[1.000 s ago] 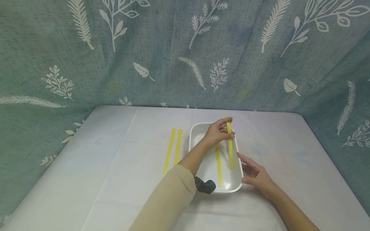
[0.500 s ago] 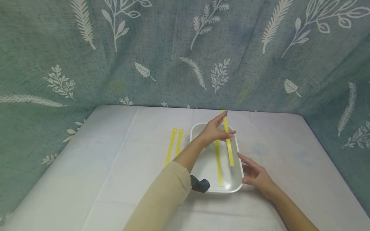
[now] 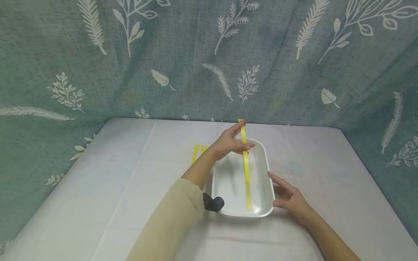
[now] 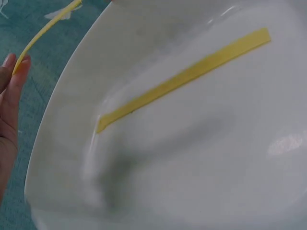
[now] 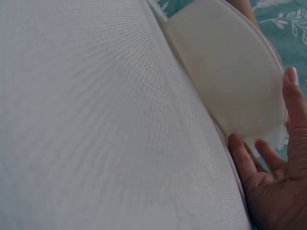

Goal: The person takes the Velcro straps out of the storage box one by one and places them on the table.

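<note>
My left hand [image 3: 228, 144] pinches a yellow cable strap [image 3: 245, 163] over the far part of a white plastic tray [image 3: 228, 188]. The strap hangs lengthwise, its slotted head up by the index finger. Directly below in the head view, a second yellow strap [image 3: 249, 198] lies on the tray's floor; the left wrist view shows this lying strap [image 4: 187, 76] whole, with the held strap [image 4: 41, 33] at upper left. My right hand [image 3: 294, 201] touches the tray's right side with spread fingers and thumb. In the right wrist view those fingertips [image 5: 236, 140] sit low against the outer wall.
Two more yellow straps [image 3: 195, 153] lie on the white cloth left of the tray, partly covered by my left forearm. A dark wrist camera [image 3: 213, 203] hangs over the tray's near left edge. A leaf-patterned green curtain [image 3: 183, 72] stands behind the table.
My left hand has moved left and away from me with the strap, from the tray's right side to above the lying strap. The right hand has stayed in place.
</note>
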`<state>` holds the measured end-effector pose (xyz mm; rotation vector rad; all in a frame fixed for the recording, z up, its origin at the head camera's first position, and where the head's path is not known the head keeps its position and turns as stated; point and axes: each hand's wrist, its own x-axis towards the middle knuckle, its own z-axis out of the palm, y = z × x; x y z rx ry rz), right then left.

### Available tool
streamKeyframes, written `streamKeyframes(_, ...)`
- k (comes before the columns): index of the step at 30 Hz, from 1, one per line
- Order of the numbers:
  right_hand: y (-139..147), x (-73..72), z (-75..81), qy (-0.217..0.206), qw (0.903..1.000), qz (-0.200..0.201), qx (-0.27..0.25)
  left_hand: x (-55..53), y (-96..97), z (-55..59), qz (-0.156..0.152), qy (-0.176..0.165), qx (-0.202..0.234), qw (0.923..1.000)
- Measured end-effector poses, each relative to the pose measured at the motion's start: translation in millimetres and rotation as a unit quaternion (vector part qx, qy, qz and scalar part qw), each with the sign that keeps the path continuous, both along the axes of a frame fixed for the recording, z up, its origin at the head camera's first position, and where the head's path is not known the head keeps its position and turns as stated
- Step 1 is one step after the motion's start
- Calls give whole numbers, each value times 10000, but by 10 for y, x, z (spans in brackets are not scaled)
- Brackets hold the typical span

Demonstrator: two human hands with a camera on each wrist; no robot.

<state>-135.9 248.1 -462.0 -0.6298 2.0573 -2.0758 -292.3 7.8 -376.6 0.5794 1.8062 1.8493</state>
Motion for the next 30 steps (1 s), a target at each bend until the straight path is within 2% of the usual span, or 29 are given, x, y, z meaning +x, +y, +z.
streamKeyframes(6,7,-5,-3,-27,10000,-28,38,-56,-188,22,161,-88,93,9998)
streamKeyframes(16,17,-2,-10,-47,9998,-130,133,-137,-581,4,414,-84,-147,9990)
streamKeyframes(30,9,-8,-16,-67,9999,-52,127,-153,-1122,-53,817,-112,-206,9964)
